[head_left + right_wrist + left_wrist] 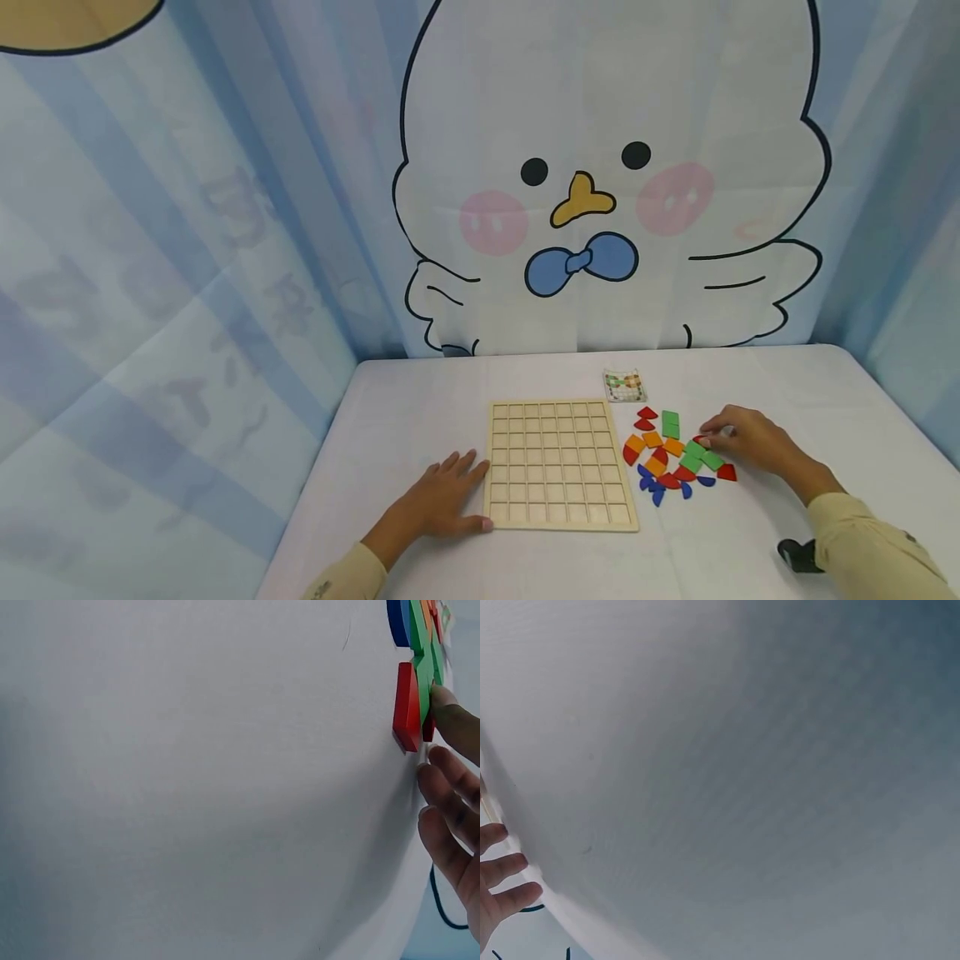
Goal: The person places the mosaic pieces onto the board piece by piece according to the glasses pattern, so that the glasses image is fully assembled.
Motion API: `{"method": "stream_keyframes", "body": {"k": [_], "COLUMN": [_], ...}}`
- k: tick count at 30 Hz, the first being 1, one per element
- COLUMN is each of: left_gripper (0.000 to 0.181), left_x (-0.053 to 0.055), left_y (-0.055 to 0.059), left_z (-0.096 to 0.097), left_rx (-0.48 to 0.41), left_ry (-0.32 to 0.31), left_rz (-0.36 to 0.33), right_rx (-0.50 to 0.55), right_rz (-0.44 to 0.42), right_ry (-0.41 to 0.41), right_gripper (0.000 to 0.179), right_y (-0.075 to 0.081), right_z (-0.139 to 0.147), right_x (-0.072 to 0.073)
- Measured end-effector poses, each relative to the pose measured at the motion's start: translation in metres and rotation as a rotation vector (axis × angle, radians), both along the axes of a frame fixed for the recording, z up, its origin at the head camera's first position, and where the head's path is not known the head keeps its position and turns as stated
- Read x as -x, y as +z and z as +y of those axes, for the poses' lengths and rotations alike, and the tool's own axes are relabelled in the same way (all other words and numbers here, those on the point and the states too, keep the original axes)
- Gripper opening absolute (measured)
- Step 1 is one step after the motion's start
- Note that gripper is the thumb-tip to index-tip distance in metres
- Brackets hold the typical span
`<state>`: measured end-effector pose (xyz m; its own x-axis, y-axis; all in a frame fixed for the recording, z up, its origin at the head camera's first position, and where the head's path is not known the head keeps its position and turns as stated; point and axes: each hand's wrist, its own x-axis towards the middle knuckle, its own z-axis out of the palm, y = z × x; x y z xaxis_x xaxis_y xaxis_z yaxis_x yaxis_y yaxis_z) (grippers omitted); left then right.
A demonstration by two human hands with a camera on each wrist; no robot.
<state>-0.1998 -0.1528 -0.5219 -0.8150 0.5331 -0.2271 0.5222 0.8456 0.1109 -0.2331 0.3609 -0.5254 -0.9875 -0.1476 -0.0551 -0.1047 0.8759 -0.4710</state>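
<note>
To the right of one wooden board (561,467), your right hand (757,443) was pinching one red piece (699,438), partly hidden, its long axis unclear; your left hand (444,502), fingers spread, touched the board's left edge.

Right fingers (723,418) partly hide what seems a red piece (698,438)

From my distant seat I see a khaki left sleeve (347,573) and a matching right sleeve (873,546), each with a small dark mark (910,537), and a rounded black piece (798,556) beside the latter.
</note>
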Motion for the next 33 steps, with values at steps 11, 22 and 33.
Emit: {"method": "stream_keyframes", "body": {"k": [11,22,33], "left_gripper": [0.093,0.094,0.095], "left_x": [-0.001,0.001,0.001], "left_y": [-0.001,0.000,0.000], "left_z": [0.000,0.000,0.003], "left_rx": [-0.010,-0.008,-0.016], "left_ry": [0.012,0.026,0.028], "left_rz": [-0.012,-0.032,-0.045], "right_rx": [0.020,0.013,0.021], "right_rz": [-0.068,-0.073,-0.090], "right_ry": [0.014,0.006,0.010], "right_gripper": [0.019,0.022,0.024], "right_y": [-0.001,-0.002,0.000], "right_z": [-0.006,-0.012,-0.010], "right_x": [0.001,-0.002,-0.002]}}
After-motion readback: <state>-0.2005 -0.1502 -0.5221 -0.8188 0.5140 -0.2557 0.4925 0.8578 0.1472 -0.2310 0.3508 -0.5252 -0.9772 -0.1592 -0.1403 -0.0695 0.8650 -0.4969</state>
